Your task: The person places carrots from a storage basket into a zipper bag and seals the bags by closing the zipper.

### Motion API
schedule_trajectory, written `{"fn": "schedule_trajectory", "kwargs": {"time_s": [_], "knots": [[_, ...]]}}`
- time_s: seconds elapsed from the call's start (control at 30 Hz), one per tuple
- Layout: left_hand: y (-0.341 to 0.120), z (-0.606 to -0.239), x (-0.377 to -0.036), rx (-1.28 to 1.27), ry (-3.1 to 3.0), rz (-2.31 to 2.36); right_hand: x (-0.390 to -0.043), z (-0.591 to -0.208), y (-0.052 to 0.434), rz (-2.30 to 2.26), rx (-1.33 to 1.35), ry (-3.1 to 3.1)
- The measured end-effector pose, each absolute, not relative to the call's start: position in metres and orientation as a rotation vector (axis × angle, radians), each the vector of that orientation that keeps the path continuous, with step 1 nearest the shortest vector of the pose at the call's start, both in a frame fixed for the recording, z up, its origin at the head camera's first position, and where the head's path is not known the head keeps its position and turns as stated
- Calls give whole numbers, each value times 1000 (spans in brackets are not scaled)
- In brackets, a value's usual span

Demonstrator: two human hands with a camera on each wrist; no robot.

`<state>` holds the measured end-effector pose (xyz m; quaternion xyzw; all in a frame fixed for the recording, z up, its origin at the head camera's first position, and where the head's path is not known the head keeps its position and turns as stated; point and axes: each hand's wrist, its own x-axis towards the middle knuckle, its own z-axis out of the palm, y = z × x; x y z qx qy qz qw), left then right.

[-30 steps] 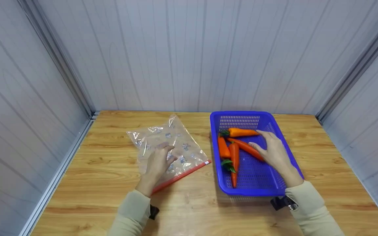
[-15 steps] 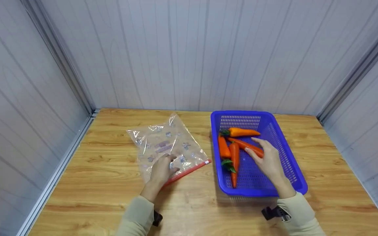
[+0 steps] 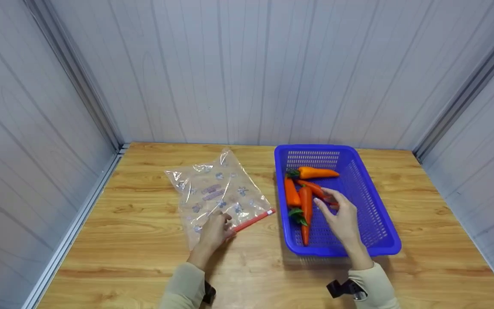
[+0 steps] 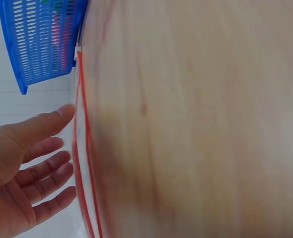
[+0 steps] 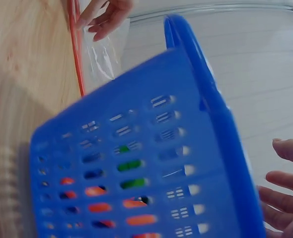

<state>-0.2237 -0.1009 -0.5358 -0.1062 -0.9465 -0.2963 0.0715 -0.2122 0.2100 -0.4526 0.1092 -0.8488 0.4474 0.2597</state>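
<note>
In the head view a clear zip bag (image 3: 212,195) with printed figures lies flat, its red zip edge (image 3: 253,220) toward me. My left hand (image 3: 213,234) is over that edge, fingers loosely bent; in the left wrist view its thumb (image 4: 52,121) is close beside the red strip, and whether it touches I cannot tell. My right hand (image 3: 342,219) reaches into the blue basket (image 3: 390,244), thumb and fingers apart around the end of an orange-red carrot (image 3: 312,187). Several more carrots lie there, including an upright-lying one (image 3: 306,210) and a lighter orange one (image 3: 317,172).
The wooden table (image 3: 135,240) meets a pale panel wall (image 3: 247,73) at the back, with side walls left and right. The basket's raised, slotted side (image 5: 111,148) stands between the right wrist camera and the carrots.
My left hand has come down and nearer to me, from over the bag to its red zip edge. My right hand has moved left and lower in the basket, toward the middle carrot.
</note>
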Motion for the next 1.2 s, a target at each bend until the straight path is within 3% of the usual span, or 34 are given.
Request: {"fn": "schedule_trajectory", "kwargs": {"time_s": [0.33, 0.6, 1.2], "knots": [[-98, -541, -223, -343, -2841, -893, -200, -463, 200, 1406, 237, -2258], [-92, -538, -220, -401, -2841, -823, -173, -446, 178, 1468, 247, -2233], [-70, -513, -200, -373, -2628, -894, -166, -451, 154, 1782, 232, -2100]]}}
